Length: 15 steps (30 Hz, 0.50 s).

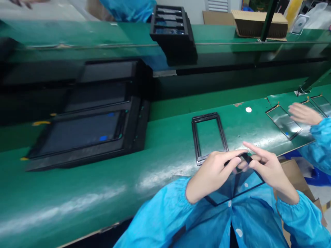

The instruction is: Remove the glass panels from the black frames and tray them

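Observation:
A clear glass panel with a black border [249, 188] is tilted in front of my blue smock, above the bench's front edge. My left hand [212, 172] grips its upper left part, thumb and fingers closed on the rim. On the right side, my right hand [270, 170] pinches the upper edge, its index finger stretched out over the top. The fingertips of both hands come close together near the panel's top corner. Just beyond my left hand, a few black rectangular frames [196, 139] lie stacked on the green bench.
Black trays with dark screens [82, 132] are piled on the left. Black trays [169, 32] and a cardboard box [261, 26] stand on the far shelf. At right, a co-worker's hand [306, 113] is over bordered glass panels [283, 122].

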Each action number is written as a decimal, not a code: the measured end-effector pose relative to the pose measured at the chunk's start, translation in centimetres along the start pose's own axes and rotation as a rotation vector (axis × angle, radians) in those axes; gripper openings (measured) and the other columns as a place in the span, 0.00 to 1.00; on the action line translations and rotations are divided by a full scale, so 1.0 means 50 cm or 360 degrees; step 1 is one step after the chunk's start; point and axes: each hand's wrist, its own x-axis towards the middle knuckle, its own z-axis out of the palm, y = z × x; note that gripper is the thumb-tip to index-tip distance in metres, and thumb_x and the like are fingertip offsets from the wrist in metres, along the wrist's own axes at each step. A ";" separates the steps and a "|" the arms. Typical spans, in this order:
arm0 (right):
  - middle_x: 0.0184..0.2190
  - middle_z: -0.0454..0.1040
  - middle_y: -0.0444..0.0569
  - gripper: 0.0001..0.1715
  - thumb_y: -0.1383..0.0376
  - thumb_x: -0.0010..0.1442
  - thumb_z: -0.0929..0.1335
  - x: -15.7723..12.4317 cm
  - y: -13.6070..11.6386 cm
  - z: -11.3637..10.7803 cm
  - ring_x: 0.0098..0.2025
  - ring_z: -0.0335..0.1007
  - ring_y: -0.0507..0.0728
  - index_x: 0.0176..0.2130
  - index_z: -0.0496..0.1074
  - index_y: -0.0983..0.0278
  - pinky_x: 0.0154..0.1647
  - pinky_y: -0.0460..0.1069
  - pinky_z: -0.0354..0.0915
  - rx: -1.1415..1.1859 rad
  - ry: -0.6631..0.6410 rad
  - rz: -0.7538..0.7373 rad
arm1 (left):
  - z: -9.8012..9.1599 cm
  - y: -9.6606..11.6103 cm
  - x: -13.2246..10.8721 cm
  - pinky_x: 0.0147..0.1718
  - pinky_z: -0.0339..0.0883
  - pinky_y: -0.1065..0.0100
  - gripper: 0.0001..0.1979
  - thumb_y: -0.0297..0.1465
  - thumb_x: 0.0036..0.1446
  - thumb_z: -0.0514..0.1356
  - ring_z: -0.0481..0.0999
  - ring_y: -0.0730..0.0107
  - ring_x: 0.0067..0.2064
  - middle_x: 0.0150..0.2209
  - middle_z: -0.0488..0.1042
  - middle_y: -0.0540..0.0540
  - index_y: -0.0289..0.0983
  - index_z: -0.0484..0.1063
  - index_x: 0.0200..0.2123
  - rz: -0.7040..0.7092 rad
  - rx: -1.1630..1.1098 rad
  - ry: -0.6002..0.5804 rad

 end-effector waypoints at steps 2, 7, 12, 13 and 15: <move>0.36 0.88 0.51 0.31 0.44 0.66 0.74 0.003 0.009 -0.009 0.36 0.87 0.62 0.60 0.81 0.58 0.42 0.56 0.83 0.0129 0.0069 0.0065 | 0.005 0.002 -0.002 0.31 0.79 0.67 0.20 0.38 0.73 0.56 0.88 0.59 0.33 0.38 0.88 0.42 0.39 0.82 0.58 -0.0191 -0.0294 0.0065; 0.35 0.88 0.55 0.30 0.40 0.67 0.72 0.003 0.033 -0.027 0.31 0.86 0.63 0.44 0.88 0.62 0.36 0.54 0.82 0.0177 0.0390 0.0114 | 0.013 -0.001 -0.017 0.29 0.81 0.69 0.23 0.45 0.68 0.63 0.89 0.57 0.38 0.51 0.86 0.33 0.34 0.81 0.55 -0.0467 -0.0898 0.0173; 0.26 0.85 0.55 0.36 0.37 0.67 0.70 0.007 0.021 -0.014 0.25 0.83 0.63 0.26 0.84 0.62 0.30 0.54 0.80 0.0112 0.0381 0.0065 | 0.020 0.004 -0.024 0.30 0.82 0.68 0.29 0.49 0.63 0.68 0.89 0.54 0.39 0.52 0.85 0.30 0.33 0.80 0.58 -0.0514 -0.1021 0.0204; 0.25 0.85 0.55 0.36 0.37 0.66 0.70 0.007 0.016 -0.011 0.23 0.82 0.62 0.25 0.83 0.62 0.29 0.53 0.79 0.0098 0.0372 0.0048 | 0.020 0.003 -0.025 0.30 0.82 0.67 0.30 0.50 0.63 0.69 0.89 0.54 0.39 0.52 0.85 0.30 0.33 0.79 0.58 -0.0519 -0.1020 0.0204; 0.23 0.84 0.54 0.37 0.37 0.67 0.70 0.008 0.006 -0.008 0.21 0.81 0.60 0.24 0.81 0.63 0.26 0.51 0.77 0.0066 0.0360 0.0007 | 0.020 -0.001 -0.027 0.30 0.83 0.67 0.30 0.50 0.63 0.69 0.89 0.53 0.39 0.51 0.86 0.31 0.33 0.79 0.58 -0.0532 -0.1006 0.0206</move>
